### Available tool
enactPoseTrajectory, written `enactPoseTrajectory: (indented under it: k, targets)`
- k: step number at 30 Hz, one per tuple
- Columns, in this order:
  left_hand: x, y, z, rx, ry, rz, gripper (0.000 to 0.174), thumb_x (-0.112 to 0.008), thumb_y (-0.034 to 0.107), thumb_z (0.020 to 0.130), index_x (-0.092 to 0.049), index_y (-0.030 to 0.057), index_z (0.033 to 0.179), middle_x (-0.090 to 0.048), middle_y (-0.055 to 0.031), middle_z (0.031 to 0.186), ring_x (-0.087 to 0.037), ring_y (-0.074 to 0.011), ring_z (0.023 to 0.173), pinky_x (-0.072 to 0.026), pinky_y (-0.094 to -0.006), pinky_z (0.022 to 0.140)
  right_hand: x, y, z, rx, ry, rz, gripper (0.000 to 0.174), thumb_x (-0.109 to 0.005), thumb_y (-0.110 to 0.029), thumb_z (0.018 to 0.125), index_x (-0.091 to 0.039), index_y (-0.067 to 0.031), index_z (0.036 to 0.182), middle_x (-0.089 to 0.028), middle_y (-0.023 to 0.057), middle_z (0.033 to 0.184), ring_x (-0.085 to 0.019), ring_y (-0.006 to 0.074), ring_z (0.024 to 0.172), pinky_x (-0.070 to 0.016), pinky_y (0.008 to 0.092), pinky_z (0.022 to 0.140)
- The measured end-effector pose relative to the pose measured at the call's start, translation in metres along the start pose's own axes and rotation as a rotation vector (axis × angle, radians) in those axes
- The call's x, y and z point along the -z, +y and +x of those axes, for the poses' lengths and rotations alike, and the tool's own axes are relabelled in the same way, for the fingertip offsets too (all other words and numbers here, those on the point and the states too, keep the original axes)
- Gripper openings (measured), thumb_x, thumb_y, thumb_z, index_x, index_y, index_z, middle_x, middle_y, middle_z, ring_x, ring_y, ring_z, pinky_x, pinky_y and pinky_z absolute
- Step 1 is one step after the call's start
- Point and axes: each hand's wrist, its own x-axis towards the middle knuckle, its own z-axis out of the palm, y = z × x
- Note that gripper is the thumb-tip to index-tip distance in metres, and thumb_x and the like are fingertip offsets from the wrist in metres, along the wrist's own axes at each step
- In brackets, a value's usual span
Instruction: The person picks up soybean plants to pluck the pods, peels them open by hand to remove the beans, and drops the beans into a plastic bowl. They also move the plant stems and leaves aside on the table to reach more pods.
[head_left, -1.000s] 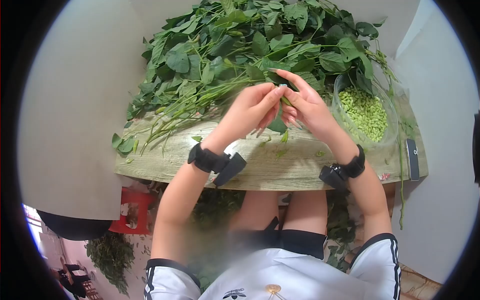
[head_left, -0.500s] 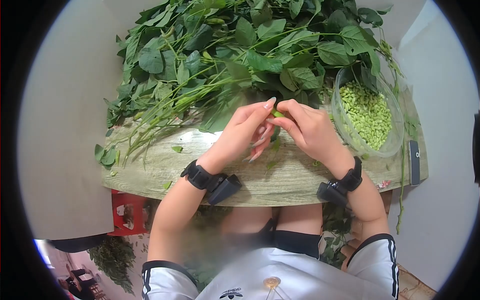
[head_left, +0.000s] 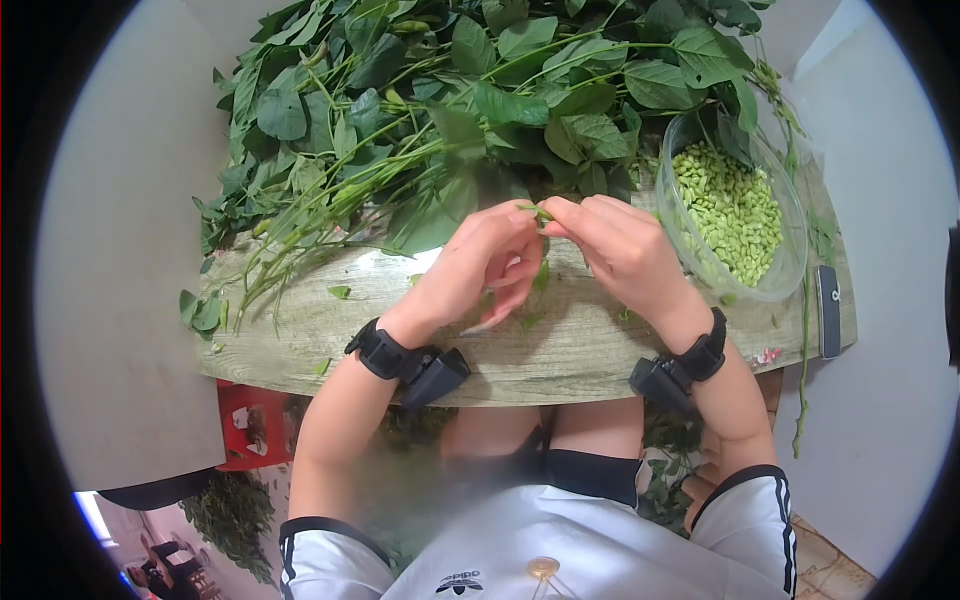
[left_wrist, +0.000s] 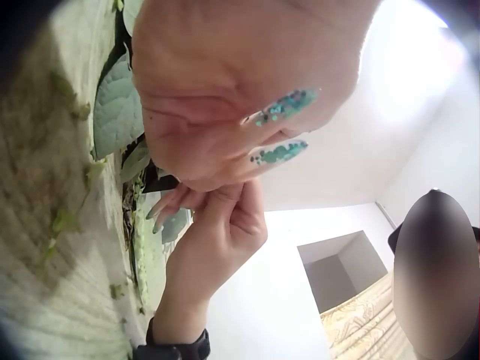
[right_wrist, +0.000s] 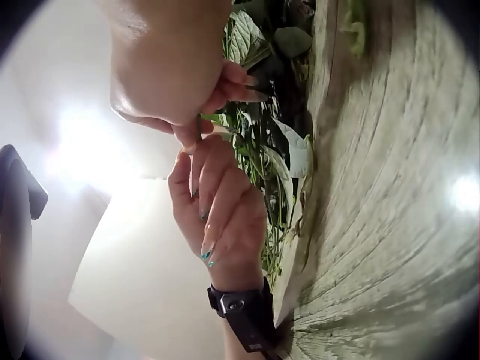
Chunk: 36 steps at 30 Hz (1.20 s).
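Above the table's middle, a small green pod (head_left: 541, 212) is pinched between both hands' thumbs and forefingers. The left hand (head_left: 485, 260) grips its left end, the other fingers curled loosely below. From the other side the right hand (head_left: 625, 245) pinches it, knuckles up. In the left wrist view the left hand (left_wrist: 240, 90) hides the pod, with the right hand (left_wrist: 214, 247) beyond. The right wrist view has the fingertips of both hands meeting. A clear tub (head_left: 790, 285) of shelled green beans (head_left: 730, 215) stands right of the right hand.
Leafy stalks (head_left: 400, 100) are heaped across the back of the wooden table (head_left: 500, 370), bare stems pointing front left. A phone (head_left: 828, 310) lies at the right edge beside a long stem (head_left: 803, 380). Leaf scraps dot the tabletop. A red stool (head_left: 250, 425) stands below left.
Both hands have come down from near the leaves toward the body and turned, the right now knuckles up. The pod stays between them. The head view has shifted.
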Motion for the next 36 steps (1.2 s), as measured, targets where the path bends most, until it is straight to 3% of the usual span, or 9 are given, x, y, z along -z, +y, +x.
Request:
enactPoseTrajectory:
  k: [7,9,12,26,29,31,33,35,36]
  targets:
    - [0.000,0.000,0.000,0.144,0.031,-0.009,0.036,-0.034,0.040,0.101,-0.041,0.0080,0.087,-0.038,0.0003,0.063,-0.040,-0.0103,0.043,-0.0302,-0.0242,0.036,0.001,0.001,-0.002,0.018,-0.069,-0.090,0.025,-0.069,-0.006,0.081,-0.065,-0.0037,0.105,-0.055,0.0081,0.074,-0.060,0.0247,0.069,-0.0504,0.0361,0.058]
    - [-0.004,0.002,-0.002,0.196,0.139,-0.057,0.040,-0.033,0.034,0.100,-0.054,0.0005,0.109,-0.036,-0.0008,0.061,-0.037,-0.0128,0.041,-0.0286,-0.0260,0.036,0.002,-0.001,-0.001,0.011,-0.074,-0.093,0.024,-0.069,-0.006,0.081,-0.065,-0.0038,0.105,-0.055,0.0079,0.074,-0.060,0.0246,0.069,-0.0507,0.0359,0.058]
    - [-0.004,0.001,-0.001,0.150,0.122,-0.037,0.041,-0.033,0.034,0.099,-0.053,-0.0002,0.111,-0.036,-0.0011,0.063,-0.035,-0.0126,0.041,-0.0273,-0.0260,0.036,0.002,-0.001,-0.002,0.006,-0.080,-0.102,0.025,-0.068,-0.005,0.081,-0.065,-0.0041,0.105,-0.055,0.0074,0.075,-0.060,0.0244,0.069,-0.0514,0.0355,0.059]
    - [-0.001,-0.003,0.001,0.205,0.113,-0.163,0.031,-0.037,0.030,0.098,-0.052,0.0038,0.102,-0.037,0.0004,0.063,-0.038,-0.0110,0.045,-0.0265,-0.0253,0.037,-0.001,-0.004,-0.002,-0.027,-0.126,-0.093,0.022,-0.063,-0.004,0.079,-0.063,-0.0037,0.101,-0.057,0.0085,0.081,-0.063,0.0263,0.079,-0.0529,0.0367,0.065]
    - [0.002,-0.006,0.001,0.131,0.086,-0.075,0.027,-0.038,0.027,0.098,-0.052,0.0045,0.100,-0.037,0.0015,0.064,-0.040,-0.0104,0.047,-0.0284,-0.0251,0.038,-0.005,-0.007,-0.001,-0.092,-0.070,0.035,0.012,-0.063,-0.007,0.087,-0.063,-0.0026,0.098,-0.062,0.0116,0.084,-0.065,0.0289,0.080,-0.0521,0.0383,0.066]
    - [0.000,-0.005,0.001,0.079,0.087,-0.001,0.024,-0.037,0.024,0.099,-0.052,0.0045,0.098,-0.037,0.0019,0.063,-0.040,-0.0104,0.047,-0.0291,-0.0252,0.038,-0.004,-0.013,0.001,-0.342,-0.070,0.271,0.014,-0.060,-0.014,0.095,-0.061,0.0001,0.096,-0.065,0.0146,0.084,-0.066,0.0304,0.078,-0.0509,0.0368,0.065]
    - [-0.006,-0.003,-0.002,0.000,0.158,0.200,0.021,-0.038,0.018,0.099,-0.051,0.0034,0.094,-0.041,0.0022,0.062,-0.042,-0.0104,0.047,-0.0310,-0.0254,0.039,-0.006,-0.013,0.003,-0.427,-0.109,0.355,0.017,-0.058,-0.017,0.097,-0.061,0.0005,0.095,-0.066,0.0153,0.083,-0.066,0.0312,0.076,-0.0504,0.0362,0.065]
    - [0.000,-0.016,0.000,-0.069,0.175,0.354,0.023,-0.038,0.021,0.101,-0.052,0.0043,0.095,-0.040,0.0031,0.063,-0.039,-0.0079,0.045,-0.0288,-0.0231,0.039,-0.003,-0.014,0.004,-0.517,-0.152,0.441,0.021,-0.057,-0.019,0.099,-0.060,0.0010,0.095,-0.066,0.0160,0.082,-0.066,0.0320,0.075,-0.0499,0.0356,0.064]
    - [0.002,-0.020,0.001,-0.145,0.194,0.511,0.025,-0.038,0.024,0.103,-0.052,0.0052,0.096,-0.039,0.0039,0.064,-0.036,-0.0054,0.044,-0.0266,-0.0208,0.038,0.001,-0.016,0.007,-0.690,-0.234,0.523,0.021,-0.055,-0.020,0.099,-0.060,0.0007,0.095,-0.066,0.0164,0.081,-0.066,0.0332,0.074,-0.0497,0.0361,0.064]
